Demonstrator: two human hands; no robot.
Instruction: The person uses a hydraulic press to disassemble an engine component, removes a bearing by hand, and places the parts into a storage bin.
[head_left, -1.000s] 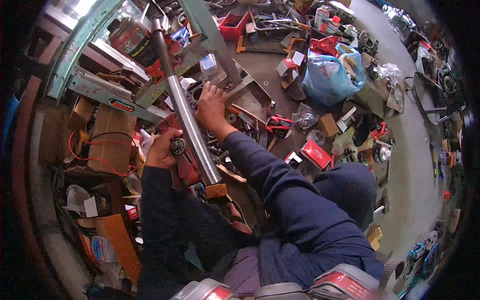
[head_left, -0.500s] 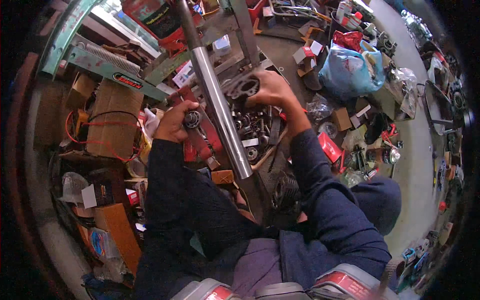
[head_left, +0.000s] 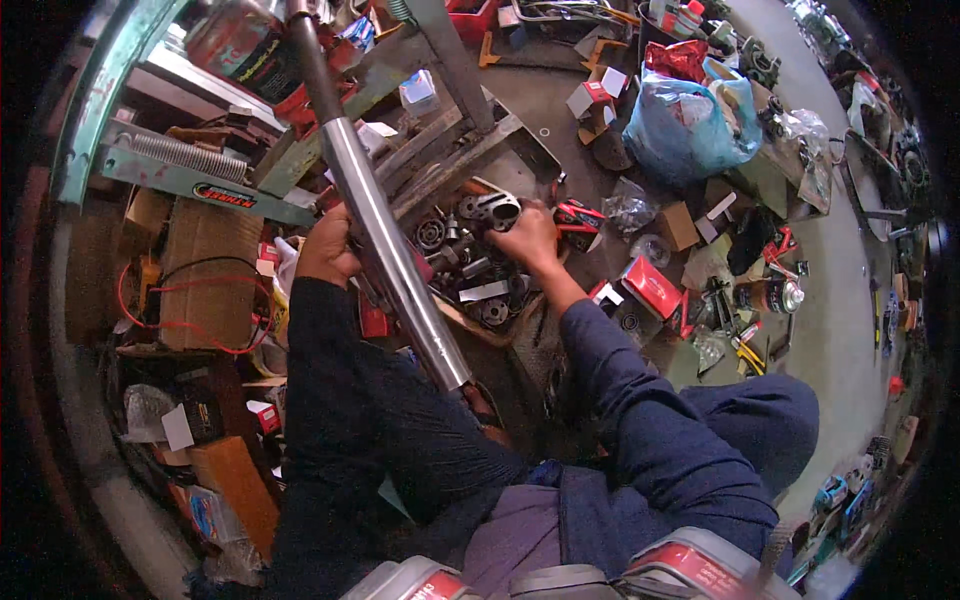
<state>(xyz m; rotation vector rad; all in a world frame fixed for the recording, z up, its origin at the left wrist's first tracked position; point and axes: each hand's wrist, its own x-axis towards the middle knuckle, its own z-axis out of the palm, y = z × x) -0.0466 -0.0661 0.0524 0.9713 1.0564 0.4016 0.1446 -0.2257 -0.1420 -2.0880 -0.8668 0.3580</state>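
A long shiny steel tube (head_left: pixel 385 240) slants across the middle, its lower end near my lap. Beside it, my left hand (head_left: pixel 330 248) is closed; the tube hides its fingertips and most of what they grip. On the tube's other side, my right hand (head_left: pixel 528 240) grips a grey metal casting with a round bore (head_left: pixel 490 208). This casting sits low over a tray (head_left: pixel 475 327) heaped with metal parts. Among them are a round bearing-like part (head_left: pixel 430 235) and a small round disc with holes (head_left: pixel 494 312).
A green press-like frame (head_left: pixel 205 187) with a spring and a red hydraulic jack (head_left: pixel 240 50) stand at upper left. Cardboard boxes (head_left: pixel 210 270) crowd the left. To the right lie a blue plastic bag (head_left: pixel 690 135), a red box (head_left: pixel 652 287) and a spray can (head_left: pixel 770 295).
My right hand has lowered the casting from beside the tube to the parts tray. My left hand's held part, with its round end visible before, is now mostly behind the tube. The view has shifted.
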